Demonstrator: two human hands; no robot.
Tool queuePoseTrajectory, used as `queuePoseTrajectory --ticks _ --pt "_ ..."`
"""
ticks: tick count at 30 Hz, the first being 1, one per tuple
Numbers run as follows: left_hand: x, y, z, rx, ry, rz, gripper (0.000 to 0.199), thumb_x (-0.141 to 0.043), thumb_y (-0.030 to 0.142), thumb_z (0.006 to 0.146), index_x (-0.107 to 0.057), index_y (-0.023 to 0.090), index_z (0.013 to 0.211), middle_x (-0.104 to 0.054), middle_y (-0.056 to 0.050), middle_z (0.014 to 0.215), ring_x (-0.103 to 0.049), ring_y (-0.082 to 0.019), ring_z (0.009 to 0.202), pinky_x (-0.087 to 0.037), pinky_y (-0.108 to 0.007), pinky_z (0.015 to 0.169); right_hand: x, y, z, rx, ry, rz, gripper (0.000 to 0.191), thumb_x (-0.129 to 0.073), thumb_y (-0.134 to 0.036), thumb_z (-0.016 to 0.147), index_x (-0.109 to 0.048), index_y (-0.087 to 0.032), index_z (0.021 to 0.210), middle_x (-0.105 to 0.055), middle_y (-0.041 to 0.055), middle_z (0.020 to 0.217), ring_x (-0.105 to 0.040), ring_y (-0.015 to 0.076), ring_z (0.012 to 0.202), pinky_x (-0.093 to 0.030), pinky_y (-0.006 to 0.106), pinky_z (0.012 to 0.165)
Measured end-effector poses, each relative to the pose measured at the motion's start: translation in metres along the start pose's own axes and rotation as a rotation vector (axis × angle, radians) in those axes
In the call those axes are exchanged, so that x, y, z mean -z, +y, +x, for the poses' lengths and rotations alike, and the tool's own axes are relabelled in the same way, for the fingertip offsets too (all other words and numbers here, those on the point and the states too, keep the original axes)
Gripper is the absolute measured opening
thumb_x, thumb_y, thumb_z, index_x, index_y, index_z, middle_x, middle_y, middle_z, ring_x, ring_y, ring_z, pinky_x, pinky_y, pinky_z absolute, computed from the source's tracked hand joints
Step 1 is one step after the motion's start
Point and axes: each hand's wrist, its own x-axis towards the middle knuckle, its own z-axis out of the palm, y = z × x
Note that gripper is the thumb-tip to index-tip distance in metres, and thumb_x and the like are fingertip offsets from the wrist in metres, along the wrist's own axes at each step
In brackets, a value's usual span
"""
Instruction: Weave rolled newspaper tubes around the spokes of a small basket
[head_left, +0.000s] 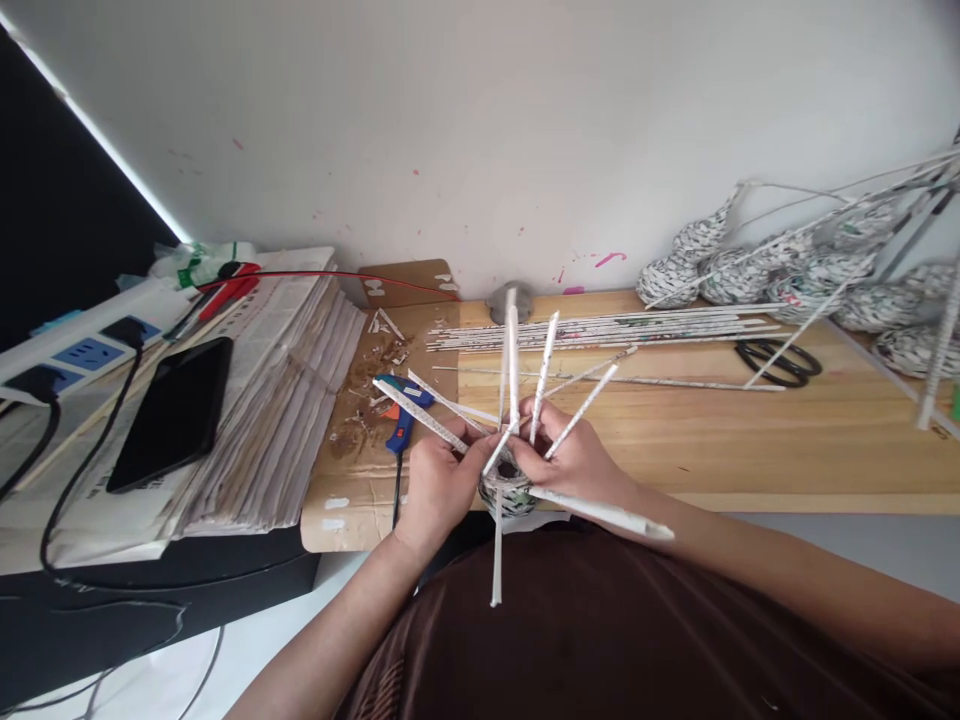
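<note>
A small round woven paper piece with a dark opening on top sits between my two hands, near the table's front edge. Several rolled paper sticks fan out from it; one points down toward me, another reaches right under my right wrist. My left hand closes on the piece's left rim, fingers partly hidden behind it. On the other side my right hand grips the rim, thumb beside the opening. Both thumbs nearly meet at the sticks' base.
Paper sticks lie along the wooden table, with black scissors at right. Woven pieces stand back right. A blue glue gun rests on cardboard. Leftward are stacked newspapers, a phone and a power strip.
</note>
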Motion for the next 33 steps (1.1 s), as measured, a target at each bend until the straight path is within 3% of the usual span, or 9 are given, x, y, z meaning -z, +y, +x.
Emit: queuePoseTrajectory --ticks 6,14,23,29,33 --pt "-0.005 0.000 0.001 -0.011 0.028 -0.042 0.025 -0.075 0.040 0.081 -0.071 0.018 0.070 -0.069 -0.001 0.062 -0.064 -0.016 0.061 -0.052 -0.026 0.061 0.002 0.004 0.004 0.011 0.018 -0.042 0.006 -0.061 -0.026 0.087 -0.061 -0.022 0.091 -0.065 -0.0034 0.066 -0.058 0.0124 0.056 -0.043 0.023 0.056" --pt "-0.011 0.006 0.001 -0.064 0.015 -0.171 0.012 -0.073 0.028 0.084 -0.080 0.019 0.085 -0.081 -0.003 0.084 -0.074 -0.018 0.077 -0.058 -0.026 0.071 0.006 0.003 0.007 0.020 0.037 -0.157 0.005 -0.059 -0.023 0.083 -0.061 -0.021 0.079 -0.063 -0.0034 0.062 -0.056 0.0118 0.054 -0.041 0.023 0.057" --pt "-0.011 0.010 0.000 -0.095 0.079 -0.067 0.006 -0.074 0.024 0.079 -0.079 0.020 0.079 -0.081 -0.004 0.084 -0.076 -0.021 0.080 -0.061 -0.031 0.079 0.005 -0.001 0.001 -0.037 0.002 0.079 0.005 -0.058 -0.022 0.087 -0.063 -0.021 0.089 -0.069 0.0001 0.075 -0.066 0.0162 0.070 -0.049 0.026 0.066" --pt "-0.005 0.006 -0.001 -0.087 0.025 -0.107 0.011 -0.075 0.029 0.081 -0.080 0.020 0.083 -0.081 -0.004 0.085 -0.075 -0.020 0.080 -0.060 -0.029 0.076 -0.006 0.004 -0.001 -0.074 0.141 0.089 0.011 -0.064 -0.031 0.085 -0.062 -0.020 0.084 -0.064 -0.0011 0.065 -0.059 0.0152 0.058 -0.046 0.026 0.056" --pt "0.003 0.005 0.001 -0.066 -0.001 -0.066 0.013 -0.075 0.030 0.080 -0.081 0.019 0.083 -0.080 -0.004 0.080 -0.075 -0.020 0.075 -0.060 -0.028 0.071 -0.011 0.004 0.000 -0.051 0.181 0.064 0.011 -0.063 -0.031 0.086 -0.064 -0.019 0.085 -0.068 0.0006 0.071 -0.062 0.0158 0.064 -0.048 0.027 0.062"
